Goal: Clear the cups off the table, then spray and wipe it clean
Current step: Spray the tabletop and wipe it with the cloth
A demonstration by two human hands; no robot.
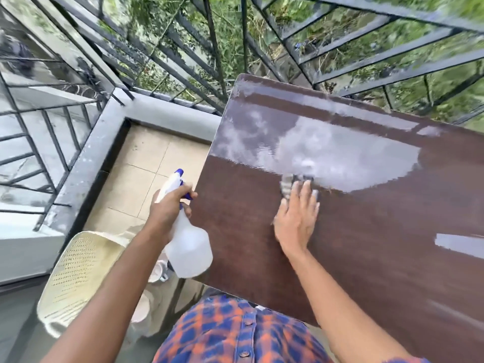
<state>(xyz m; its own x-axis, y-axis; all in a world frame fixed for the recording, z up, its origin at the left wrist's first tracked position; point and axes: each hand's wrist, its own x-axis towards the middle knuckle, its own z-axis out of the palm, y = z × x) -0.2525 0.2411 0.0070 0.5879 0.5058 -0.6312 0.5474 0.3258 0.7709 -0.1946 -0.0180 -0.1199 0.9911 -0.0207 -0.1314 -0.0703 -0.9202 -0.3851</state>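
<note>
The dark brown table (366,244) fills the right half of the view, its top glossy with bright reflections and no cups on it. My right hand (297,216) lies flat on the tabletop, fingers straight, pressing a striped grey cloth (288,186) that shows past the fingertips. My left hand (170,205) grips the neck of a translucent white spray bottle (190,247) with a blue nozzle, held off the table's left edge. Two white cups (157,271) sit on the chair seat below the bottle, partly hidden by my arm.
A cream perforated plastic chair (76,273) stands at the lower left. Black metal railings (183,61) and a grey concrete ledge (167,111) close the balcony beyond the table. Beige floor tiles (146,179) lie between the ledge and the table.
</note>
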